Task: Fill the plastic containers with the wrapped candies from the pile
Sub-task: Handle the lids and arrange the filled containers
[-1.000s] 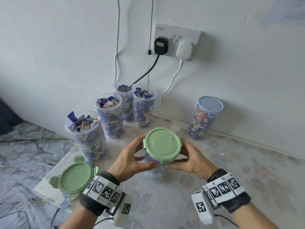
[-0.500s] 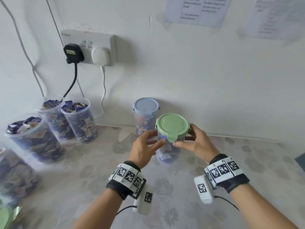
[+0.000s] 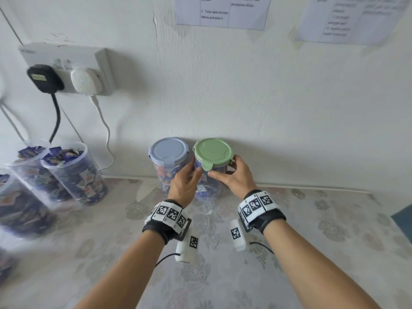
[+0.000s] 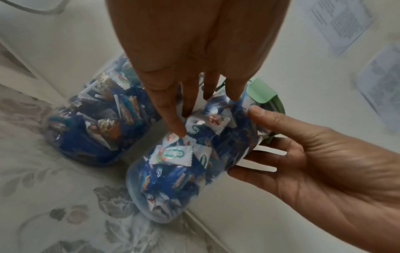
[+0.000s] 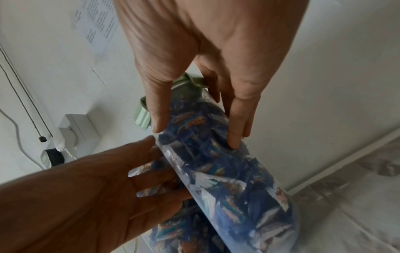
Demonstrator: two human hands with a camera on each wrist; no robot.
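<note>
Two hands, left hand (image 3: pixel 185 185) and right hand (image 3: pixel 231 176), clasped the green-lidded container (image 3: pixel 211 168), fingers curled around it at centre frame. Nudging it sideways could topple the blue-lidded container (image 3: pixel 168 162) touching its left.

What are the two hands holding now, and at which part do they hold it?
Both hold the green-lidded container by its clear side wall, just under the lid: the left hand on its left side, the right hand on its right.
</note>
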